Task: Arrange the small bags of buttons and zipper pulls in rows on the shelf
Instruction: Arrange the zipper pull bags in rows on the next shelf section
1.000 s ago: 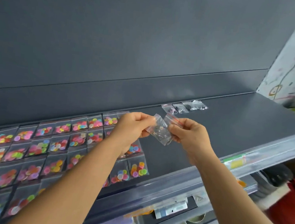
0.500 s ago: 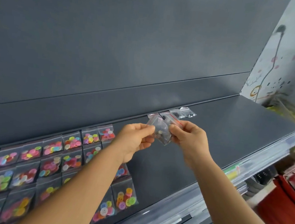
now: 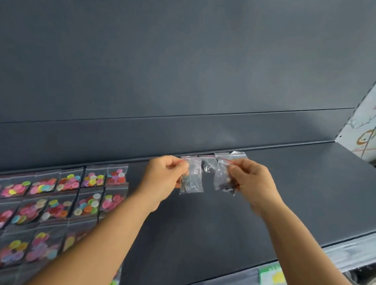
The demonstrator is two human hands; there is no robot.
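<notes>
Above the shelf (image 3: 269,198), L hand (image 3: 163,177) pinches one clear zipper-pull bag (image 3: 192,178), R hand (image 3: 251,184) pinches another (image 3: 224,177), right of button bags (image 3: 42,198).

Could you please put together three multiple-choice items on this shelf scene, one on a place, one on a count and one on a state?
1. Where do the bags of coloured buttons lie on the shelf?
A. at its left part
B. at its right end
C. on the floor

2. How many small clear bags are in the two hands together?
A. none
B. two
C. five

3. What is the left hand doing?
A. lying flat on the shelf
B. pinching a bag by its top
C. hanging idle

Answers:
1 A: the colourful rows fill the left side.
2 B: the left bag and the right bag, one per hand.
3 B: its fingertips pinch the bag's top; the right hand does likewise.
</notes>
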